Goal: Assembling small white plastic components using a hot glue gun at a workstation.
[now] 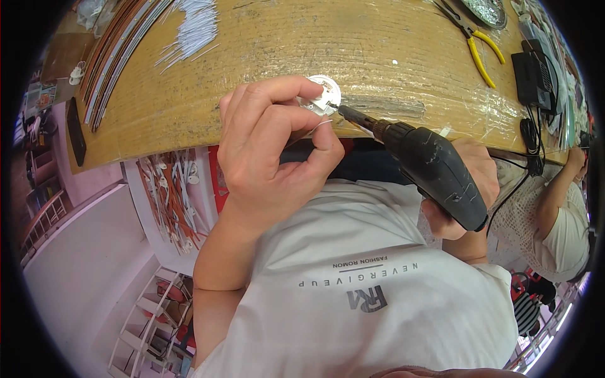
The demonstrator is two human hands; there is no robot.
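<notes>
My left hand is closed, its fingers steadying a small round white plastic fitting near the table's front edge. A thin white wire shows between the thumb and a finger of the same hand. My right hand is wrapped around a black electric screwdriver, held tilted with its nose toward the fitting. The bit's tip reaches the fitting's right side, by a small terminal; whether it sits in a screw cannot be made out.
Cut white wires lie in a pile at the far left, beside long brown and grey strips. Yellow-handled pliers, a metal dish and a black power adapter with cable are at right. Another person's arm shows at far right.
</notes>
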